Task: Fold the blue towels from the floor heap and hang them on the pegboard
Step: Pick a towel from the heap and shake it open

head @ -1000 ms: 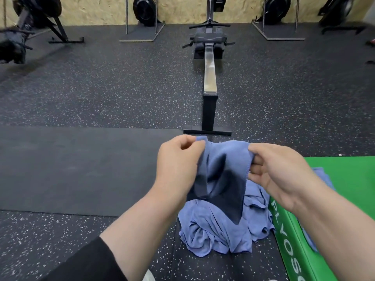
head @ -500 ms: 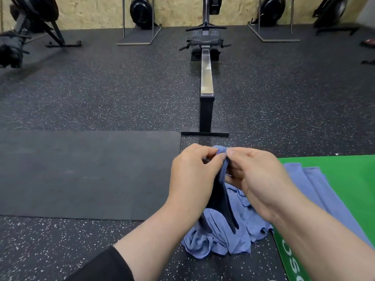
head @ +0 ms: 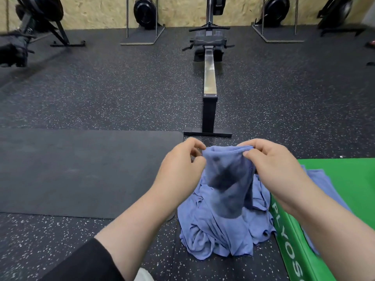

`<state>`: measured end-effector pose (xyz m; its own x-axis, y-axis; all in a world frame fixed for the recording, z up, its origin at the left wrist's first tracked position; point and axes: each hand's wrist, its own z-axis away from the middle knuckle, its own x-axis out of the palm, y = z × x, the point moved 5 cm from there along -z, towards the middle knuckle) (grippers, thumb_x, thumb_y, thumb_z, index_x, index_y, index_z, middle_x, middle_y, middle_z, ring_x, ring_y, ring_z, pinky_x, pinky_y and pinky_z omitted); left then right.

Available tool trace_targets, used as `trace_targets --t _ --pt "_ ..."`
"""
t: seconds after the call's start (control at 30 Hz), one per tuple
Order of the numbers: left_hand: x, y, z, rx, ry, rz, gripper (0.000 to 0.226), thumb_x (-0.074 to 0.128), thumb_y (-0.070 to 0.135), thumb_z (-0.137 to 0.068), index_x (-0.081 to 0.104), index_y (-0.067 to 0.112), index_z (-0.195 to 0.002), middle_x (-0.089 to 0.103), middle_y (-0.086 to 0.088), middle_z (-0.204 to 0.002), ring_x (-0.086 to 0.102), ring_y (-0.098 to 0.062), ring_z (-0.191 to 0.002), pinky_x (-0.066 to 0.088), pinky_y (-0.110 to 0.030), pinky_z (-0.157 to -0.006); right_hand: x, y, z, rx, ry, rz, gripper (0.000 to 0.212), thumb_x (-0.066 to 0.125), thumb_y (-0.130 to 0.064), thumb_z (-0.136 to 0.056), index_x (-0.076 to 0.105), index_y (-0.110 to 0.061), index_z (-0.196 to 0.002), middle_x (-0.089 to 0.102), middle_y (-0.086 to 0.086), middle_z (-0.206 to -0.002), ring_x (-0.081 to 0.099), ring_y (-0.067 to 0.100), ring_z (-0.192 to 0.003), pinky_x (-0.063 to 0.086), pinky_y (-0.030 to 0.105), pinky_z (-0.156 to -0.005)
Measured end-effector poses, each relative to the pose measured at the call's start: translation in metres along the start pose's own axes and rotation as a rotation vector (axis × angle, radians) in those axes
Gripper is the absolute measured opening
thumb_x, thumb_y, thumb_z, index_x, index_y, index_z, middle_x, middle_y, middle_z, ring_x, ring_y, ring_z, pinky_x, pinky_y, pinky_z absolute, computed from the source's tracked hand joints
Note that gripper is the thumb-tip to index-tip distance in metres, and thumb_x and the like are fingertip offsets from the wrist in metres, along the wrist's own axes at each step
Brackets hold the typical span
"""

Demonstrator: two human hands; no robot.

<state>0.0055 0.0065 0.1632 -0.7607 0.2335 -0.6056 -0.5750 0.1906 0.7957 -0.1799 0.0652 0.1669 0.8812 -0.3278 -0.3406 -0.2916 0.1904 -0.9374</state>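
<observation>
**gymrat_07:** So what's going on in the middle of the frame?

**towel_guy:** Both hands are up at center, a little apart. The left hand [head: 180, 159] and the right hand [head: 269, 161] each pinch a top corner of one blue towel [head: 227, 179], and it hangs down between them, slightly bunched. Dark patches on it, can't tell if that's shadow or damp.

**gymrat_07:** And the rest of them?

**towel_guy:** The heap [head: 219, 234] sits right under the held towel, lower center, on the speckled floor [head: 101, 88]. It's pushed up against the green box [head: 345, 189] at lower right. Another blue towel [head: 318, 179] is draped on top of that box, mostly hidden behind the right forearm.

**gymrat_07:** Anything in the way?

**towel_guy:** A rowing machine [head: 209, 78] runs straight up the middle, its foot just beyond the hands. A dark mat [head: 81, 169] lies on the left, its corner near the left hand. Along the top edge there are more machines against the chipboard wall [head: 101, 11], and a bike-type thing [head: 30, 27] at upper left. Black sleeve [head: 85, 262] shows at the bottom left. No pegboard in view.
</observation>
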Motion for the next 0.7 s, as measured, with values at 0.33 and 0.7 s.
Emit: trace_targets --t 0.33,0.7 --pt "0.003 -0.010 0.002 0.195 -0.292 -0.245 0.013 0.067 0.045 -0.092 0.065 0.033 -0.087 0.049 0.016 -0.135 0.048 -0.003 -0.124 0.032 -0.017 -0.098 -0.003 -0.012 0.004 -0.138 -0.100 0.094 0.023 0.054 -0.016 -0.092 0.074 -0.026 -0.092 0.074 -0.005 -0.088 0.064 0.015 -0.086 0.050 0.043 -0.087" --pt "-0.019 -0.008 -0.005 0.159 -0.192 -0.416 0.022 0.068 0.036 -0.092 0.062 0.024 -0.074 0.065 0.008 -0.097 0.059 -0.013 -0.091 0.046 -0.033 -0.086 -0.017 0.018 -0.015 -0.073 -0.071 0.265 0.029 0.055 -0.011 -0.094 0.074 -0.033 -0.094 0.076 -0.003 -0.081 0.069 0.031 -0.085 0.055 0.053 -0.087"
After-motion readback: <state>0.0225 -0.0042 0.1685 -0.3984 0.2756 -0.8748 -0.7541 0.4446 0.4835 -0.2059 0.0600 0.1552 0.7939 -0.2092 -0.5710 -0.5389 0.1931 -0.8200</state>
